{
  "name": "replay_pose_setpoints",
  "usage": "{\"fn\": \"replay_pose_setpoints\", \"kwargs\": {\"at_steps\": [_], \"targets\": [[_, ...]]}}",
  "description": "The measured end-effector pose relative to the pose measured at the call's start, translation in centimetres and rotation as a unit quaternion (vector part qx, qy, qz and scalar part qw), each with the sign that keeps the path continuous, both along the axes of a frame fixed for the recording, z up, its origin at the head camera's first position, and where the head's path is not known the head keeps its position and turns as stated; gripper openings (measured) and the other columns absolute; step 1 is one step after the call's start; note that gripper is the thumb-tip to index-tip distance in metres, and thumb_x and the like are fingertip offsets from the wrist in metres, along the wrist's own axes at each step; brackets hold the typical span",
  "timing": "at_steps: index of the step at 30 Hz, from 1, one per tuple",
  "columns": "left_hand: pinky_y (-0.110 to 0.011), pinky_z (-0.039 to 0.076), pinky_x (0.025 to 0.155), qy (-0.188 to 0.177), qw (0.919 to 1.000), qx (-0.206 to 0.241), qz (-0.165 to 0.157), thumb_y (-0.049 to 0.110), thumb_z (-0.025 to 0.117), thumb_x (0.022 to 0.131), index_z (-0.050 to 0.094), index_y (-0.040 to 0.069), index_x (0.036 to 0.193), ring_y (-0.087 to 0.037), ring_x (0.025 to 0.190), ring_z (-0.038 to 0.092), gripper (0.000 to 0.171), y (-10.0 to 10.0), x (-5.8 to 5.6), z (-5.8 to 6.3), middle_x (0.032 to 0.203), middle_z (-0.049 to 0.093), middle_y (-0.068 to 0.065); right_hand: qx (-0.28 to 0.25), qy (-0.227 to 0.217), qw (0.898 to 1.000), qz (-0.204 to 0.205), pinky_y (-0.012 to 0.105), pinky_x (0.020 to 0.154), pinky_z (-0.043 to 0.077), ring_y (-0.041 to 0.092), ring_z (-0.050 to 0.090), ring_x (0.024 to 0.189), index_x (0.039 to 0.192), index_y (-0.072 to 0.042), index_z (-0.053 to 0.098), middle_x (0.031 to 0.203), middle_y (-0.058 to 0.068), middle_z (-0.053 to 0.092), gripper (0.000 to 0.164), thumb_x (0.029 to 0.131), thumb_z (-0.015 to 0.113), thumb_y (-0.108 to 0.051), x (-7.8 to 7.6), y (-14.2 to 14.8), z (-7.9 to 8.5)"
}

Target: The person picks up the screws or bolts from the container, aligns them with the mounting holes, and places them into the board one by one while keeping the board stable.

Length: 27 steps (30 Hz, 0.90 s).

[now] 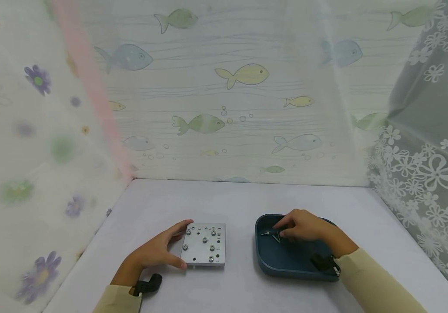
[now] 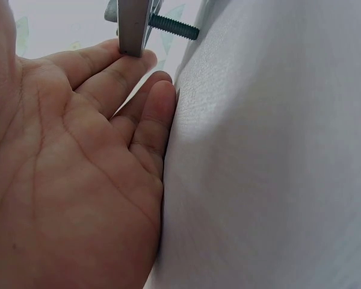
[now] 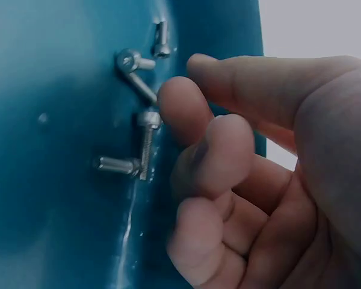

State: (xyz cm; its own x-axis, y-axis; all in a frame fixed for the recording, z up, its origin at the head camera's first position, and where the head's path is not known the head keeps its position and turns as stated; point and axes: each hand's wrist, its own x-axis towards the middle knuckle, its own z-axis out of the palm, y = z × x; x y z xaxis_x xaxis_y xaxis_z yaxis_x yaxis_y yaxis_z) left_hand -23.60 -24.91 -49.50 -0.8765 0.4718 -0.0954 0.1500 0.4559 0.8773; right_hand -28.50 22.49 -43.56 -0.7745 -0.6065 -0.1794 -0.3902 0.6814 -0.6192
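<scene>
Silver square metal plate [image 1: 198, 251], studded with socket-head screws [image 1: 205, 240], sits left of centre on the white tabletop [image 1: 239, 287]. The left hand [image 1: 157, 251] spreads wide at its left side, thumb by the near corner and forefinger by the far one; the plate's right edge lies free. A strip of bare tabletop parts it from the dark blue rounded tray [image 1: 286, 272], and more runs back to the pale fish-printed curtain [image 1: 247, 104].

Over the tray's far part, the right hand [image 1: 302, 226] has its fingers loosely bent, thumb and forefinger narrowly apart.

Only the left wrist view shows a dark threaded shank [image 2: 174, 27] projecting from the plate's underside. The right wrist view separates several silver socket-head bolts [image 3: 147, 120] beside the fingertips; whether one touches a bolt, I cannot tell.
</scene>
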Motion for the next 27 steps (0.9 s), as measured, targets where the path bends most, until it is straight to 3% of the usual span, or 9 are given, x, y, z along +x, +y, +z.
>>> {"fn": "replay_pose_setpoints", "kwargs": {"at_steps": [7,14,19,27], "targets": [[-0.061,0.022,0.127,0.003,1.0,0.004,0.001,0.03,0.099,0.065,0.03,0.026,0.164,-0.04,0.153,0.034,0.12,0.1,0.1,0.0,0.169,0.031,-0.005,0.029,-0.019,0.999,-0.038,0.027,0.049,0.051,0.011,0.057,0.051,0.121,-0.019,0.078,0.063,-0.002,0.067,0.026,0.097,0.071,-0.015,0.0,0.1,-0.6],[-0.062,0.02,0.127,-0.004,1.0,0.0,0.007,0.032,0.1,0.062,0.031,0.03,0.163,-0.035,0.153,0.035,0.122,0.1,0.1,-0.1,0.168,0.033,0.002,0.03,-0.012,0.998,-0.046,0.03,0.049,0.053,0.014,0.06,0.052,0.117,-0.016,0.079,0.065,-0.001,0.067,0.023,0.096,0.07,-0.011,0.2,0.2,-1.0],[-0.064,0.02,0.127,-0.001,1.0,-0.004,0.005,0.032,0.099,0.063,0.03,0.029,0.164,-0.038,0.153,0.035,0.122,0.1,0.1,0.0,0.168,0.033,0.0,0.034,-0.002,0.997,-0.062,0.031,0.05,0.055,0.015,0.062,0.055,0.114,-0.013,0.079,0.065,-0.001,0.067,0.022,0.095,0.071,-0.009,0.3,0.2,-1.2],[-0.058,0.022,0.128,0.006,1.0,-0.004,0.002,0.033,0.099,0.065,0.029,0.029,0.164,-0.035,0.154,0.034,0.122,0.0,-0.1,-0.1,0.169,0.031,0.001,0.045,0.008,0.996,-0.079,0.029,0.052,0.053,0.014,0.063,0.055,0.11,-0.01,0.078,0.062,-0.003,0.067,0.019,0.091,0.075,-0.007,0.4,0.1,-1.3]]}}
